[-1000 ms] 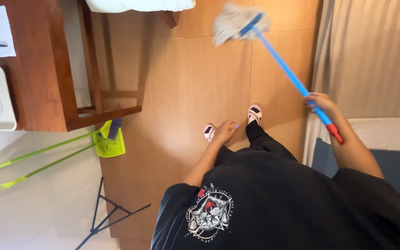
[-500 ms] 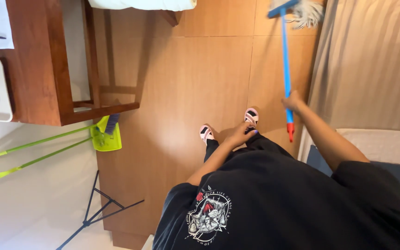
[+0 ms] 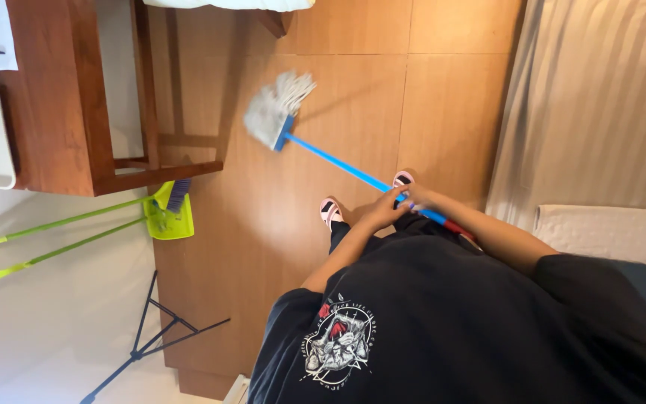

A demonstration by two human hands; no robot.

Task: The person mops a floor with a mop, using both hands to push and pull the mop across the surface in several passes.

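Both hands clasped on blue mop handle (image 3: 353, 170): left hand (image 3: 383, 213) forward, right hand (image 3: 418, 198) just behind. Grey string mop head (image 3: 274, 112) flat on wooden floor (image 3: 443, 90), near wooden desk (image 3: 76, 97). Best practice, judged: keep head flat, strokes overlapping, clear of desk legs.

wooden desk (image 3: 76, 97), green dustpan (image 3: 167, 217), black tripod (image 3: 151, 344), beige curtain (image 3: 600, 105)

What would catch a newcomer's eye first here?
The blue-handled mop running from the middle of the wooden floor back to the person, with its pale head down on the boards. Both hands grip the handle close together, left hand beside right hand, just above pink slippers. At the left, a lime green dustpan leans by the wooden desk.
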